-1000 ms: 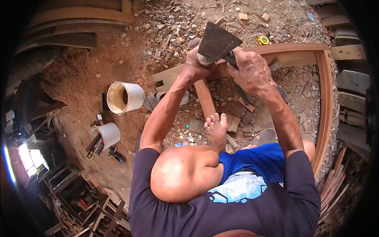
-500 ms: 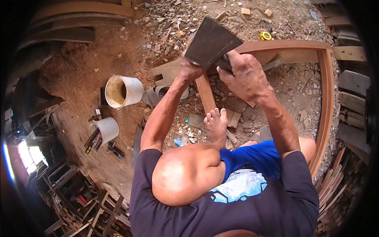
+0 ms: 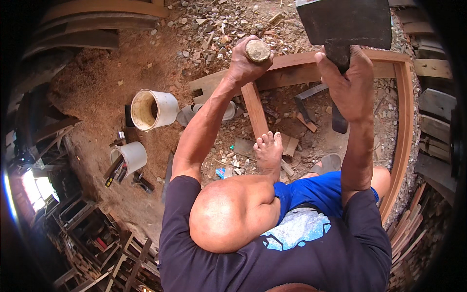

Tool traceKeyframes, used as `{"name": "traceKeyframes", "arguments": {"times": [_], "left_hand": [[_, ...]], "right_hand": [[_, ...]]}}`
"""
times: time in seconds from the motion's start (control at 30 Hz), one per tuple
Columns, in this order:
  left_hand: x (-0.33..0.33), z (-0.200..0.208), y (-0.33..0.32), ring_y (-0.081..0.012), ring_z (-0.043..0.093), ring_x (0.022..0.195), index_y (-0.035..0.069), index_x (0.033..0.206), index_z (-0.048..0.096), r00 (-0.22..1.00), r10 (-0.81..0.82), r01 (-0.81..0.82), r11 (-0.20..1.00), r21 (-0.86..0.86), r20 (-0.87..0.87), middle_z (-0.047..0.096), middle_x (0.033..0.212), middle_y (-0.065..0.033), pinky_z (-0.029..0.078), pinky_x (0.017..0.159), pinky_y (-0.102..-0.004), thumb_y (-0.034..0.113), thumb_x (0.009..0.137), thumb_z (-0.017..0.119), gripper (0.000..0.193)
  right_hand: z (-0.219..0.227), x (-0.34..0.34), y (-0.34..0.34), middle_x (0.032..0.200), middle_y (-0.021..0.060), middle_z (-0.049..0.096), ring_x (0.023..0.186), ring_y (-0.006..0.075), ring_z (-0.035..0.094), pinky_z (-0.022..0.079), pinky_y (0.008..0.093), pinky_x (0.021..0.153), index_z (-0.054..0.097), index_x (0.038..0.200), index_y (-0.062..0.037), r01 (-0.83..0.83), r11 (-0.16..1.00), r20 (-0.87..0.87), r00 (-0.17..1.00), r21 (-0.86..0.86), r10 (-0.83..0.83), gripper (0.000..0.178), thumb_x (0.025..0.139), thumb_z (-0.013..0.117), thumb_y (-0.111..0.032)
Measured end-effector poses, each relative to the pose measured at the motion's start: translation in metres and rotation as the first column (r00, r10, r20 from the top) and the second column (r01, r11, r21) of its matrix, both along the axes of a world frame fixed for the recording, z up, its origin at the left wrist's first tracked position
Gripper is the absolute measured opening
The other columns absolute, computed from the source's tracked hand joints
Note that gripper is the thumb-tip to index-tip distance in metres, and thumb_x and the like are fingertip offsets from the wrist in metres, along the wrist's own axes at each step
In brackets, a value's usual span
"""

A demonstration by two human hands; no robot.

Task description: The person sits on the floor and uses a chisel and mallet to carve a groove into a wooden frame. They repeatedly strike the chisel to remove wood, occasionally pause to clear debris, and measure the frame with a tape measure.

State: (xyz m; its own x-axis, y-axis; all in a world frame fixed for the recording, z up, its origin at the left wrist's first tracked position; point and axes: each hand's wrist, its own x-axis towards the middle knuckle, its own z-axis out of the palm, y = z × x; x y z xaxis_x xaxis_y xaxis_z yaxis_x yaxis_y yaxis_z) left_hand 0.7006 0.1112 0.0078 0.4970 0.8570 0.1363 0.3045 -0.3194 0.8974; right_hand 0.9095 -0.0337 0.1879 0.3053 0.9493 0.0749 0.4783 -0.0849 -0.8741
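Left hand (image 3: 247, 65) wrapped round a handle (image 3: 258, 50), pale round end facing up, above the wooden frame (image 3: 403, 97). Right hand (image 3: 351, 90) had its grip closed on a hatchet (image 3: 346, 27), well to the handle's right; hatchet's shaft ran fore-and-aft, broad head farthest forward.

I am holding a dark, broad-bladed hatchet (image 3: 344, 25) in my right hand (image 3: 354, 92), its handle pointing back toward me. My left hand (image 3: 247, 62) is gripping a pale, round-ended tool (image 3: 258, 50), end facing up, its lower part hidden.
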Motion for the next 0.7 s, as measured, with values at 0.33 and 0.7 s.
{"name": "traceKeyframes", "arguments": {"times": [0.33, 0.7], "left_hand": [[-0.009, 0.008, -0.018, -0.0185, 0.068, 0.083, 0.004, 0.092, 0.065, 0.998, 0.015, -0.024, 0.991, 0.13, 0.065, 0.067, 0.087, -0.0074, 0.057, 0.077, -0.0332, 0.013, 0.081, 0.087, 0.027], [-0.009, -0.007, 0.0, -0.013, 0.07, 0.089, 0.003, 0.113, 0.067, 0.996, -0.083, 0.085, 0.988, 0.132, -0.022, 0.075, 0.096, -0.0041, 0.06, 0.083, -0.0308, 0.018, 0.085, 0.089, 0.039]], "right_hand": [[-0.024, -0.013, 0.005, 0.09, 0.0188, 0.074, 0.081, 0.0314, 0.074, 0.057, 0.0432, 0.075, 0.068, 0.111, 0.001, -0.084, 0.995, 0.127, 0.988, -0.049, 0.089, 0.028, 0.096, 0.073, -0.022], [-0.02, -0.004, 0.009, 0.076, 0.0013, 0.064, 0.067, 0.0118, 0.057, 0.05, 0.0337, 0.061, 0.067, 0.102, -0.0015, -0.042, 0.994, 0.105, 0.994, 0.103, 0.031, 0.027, 0.101, 0.077, -0.026]]}}
